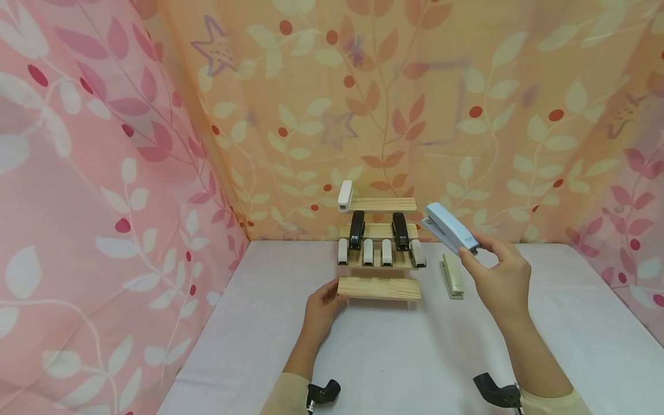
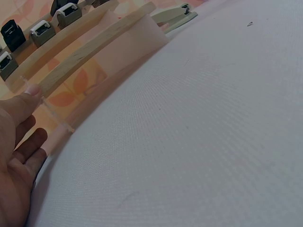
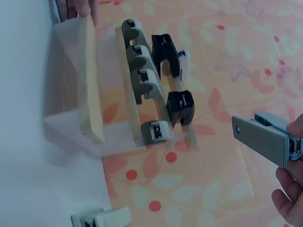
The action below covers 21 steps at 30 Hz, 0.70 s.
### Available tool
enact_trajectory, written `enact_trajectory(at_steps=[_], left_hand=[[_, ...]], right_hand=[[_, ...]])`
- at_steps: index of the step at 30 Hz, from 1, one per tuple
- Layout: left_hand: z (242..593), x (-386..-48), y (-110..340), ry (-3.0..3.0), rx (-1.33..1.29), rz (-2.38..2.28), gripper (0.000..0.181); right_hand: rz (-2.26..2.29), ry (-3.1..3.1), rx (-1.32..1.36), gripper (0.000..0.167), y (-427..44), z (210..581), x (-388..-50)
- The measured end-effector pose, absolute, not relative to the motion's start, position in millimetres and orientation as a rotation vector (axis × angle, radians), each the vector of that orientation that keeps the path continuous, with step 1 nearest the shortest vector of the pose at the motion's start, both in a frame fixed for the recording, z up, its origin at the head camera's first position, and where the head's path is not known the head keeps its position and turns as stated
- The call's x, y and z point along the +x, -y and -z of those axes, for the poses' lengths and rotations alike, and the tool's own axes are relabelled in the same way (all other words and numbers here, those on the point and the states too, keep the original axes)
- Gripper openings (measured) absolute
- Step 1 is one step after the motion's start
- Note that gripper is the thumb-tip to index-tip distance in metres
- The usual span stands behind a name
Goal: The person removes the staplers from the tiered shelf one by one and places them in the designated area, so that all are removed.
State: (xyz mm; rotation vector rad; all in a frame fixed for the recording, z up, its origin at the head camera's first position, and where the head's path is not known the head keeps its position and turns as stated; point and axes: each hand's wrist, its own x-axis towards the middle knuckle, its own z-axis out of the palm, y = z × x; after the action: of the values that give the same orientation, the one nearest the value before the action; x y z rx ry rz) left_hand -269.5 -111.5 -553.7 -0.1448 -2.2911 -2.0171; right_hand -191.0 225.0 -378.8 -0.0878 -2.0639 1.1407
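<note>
A light blue stapler point(image 1: 450, 226) is held in the air by my right hand point(image 1: 502, 283), pinched at one end between thumb and fingers. In the right wrist view its grey base point(image 3: 260, 141) faces the camera. My left hand point(image 1: 320, 311) holds the left end of the lowest wooden shelf point(image 1: 378, 288) of a tiered stand, thumb against the plank's end in the left wrist view. Small white-topped staplers point(image 1: 368, 252) line the tier above. Behind them stand two black staplers point(image 1: 400, 230), and a white stapler point(image 1: 344, 195) sits at the left of the top shelf point(image 1: 384, 204).
A pale green stapler point(image 1: 452, 276) lies on the white-covered table point(image 1: 394, 357), right of the stand. Clear side panels point(image 3: 61, 71) support the shelves. Patterned curtains point(image 1: 290, 115) hang behind the table and at its sides.
</note>
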Motion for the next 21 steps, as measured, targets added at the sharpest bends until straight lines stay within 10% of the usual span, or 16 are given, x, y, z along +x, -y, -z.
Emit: enact_trajectory(at_steps=[21], left_hand=[[551.8,-267.7,111.8,2.287,-0.155,2.022,0.059]], right_hand=[[-1.095,2.095,-0.232,0.045,-258.9,417.5,-183.8]])
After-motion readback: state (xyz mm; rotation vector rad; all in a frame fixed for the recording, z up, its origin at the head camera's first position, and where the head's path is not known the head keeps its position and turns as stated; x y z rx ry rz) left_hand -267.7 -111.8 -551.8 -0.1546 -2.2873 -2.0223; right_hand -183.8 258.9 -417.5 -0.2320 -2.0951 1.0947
